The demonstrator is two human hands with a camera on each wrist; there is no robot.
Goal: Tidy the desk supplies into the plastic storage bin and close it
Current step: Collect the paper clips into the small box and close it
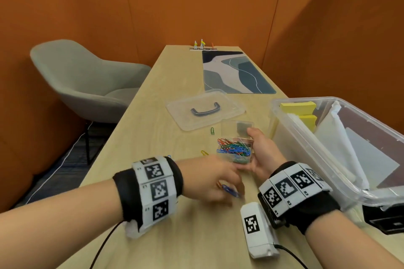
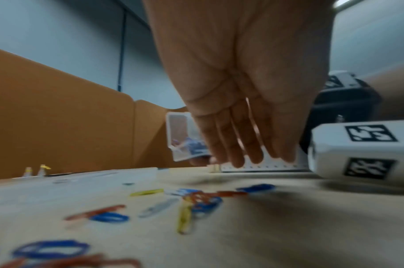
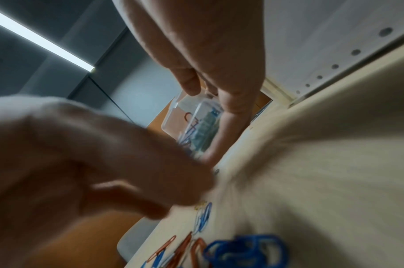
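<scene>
My right hand (image 1: 254,148) grips a small clear box (image 1: 235,150) full of coloured paper clips, its lid hinged open, just left of the big clear storage bin (image 1: 306,137). The same box (image 3: 196,123) shows beyond my right fingers (image 3: 230,101) in the right wrist view. My left hand (image 1: 227,185) hovers low over loose paper clips (image 1: 229,191) on the desk; its fingers (image 2: 237,145) point straight down above the scattered clips (image 2: 196,197), and nothing shows between them. A green clip (image 1: 212,130) and a yellow clip (image 1: 204,152) lie apart. The bin's lid (image 1: 205,111) rests further back.
Yellow sticky notes (image 1: 298,107) and white sheets lie inside the bin. A white tagged device (image 1: 258,229) sits on the desk by my right wrist. A patterned desk mat (image 1: 236,72) lies at the far end. A grey chair (image 1: 87,81) stands left of the desk.
</scene>
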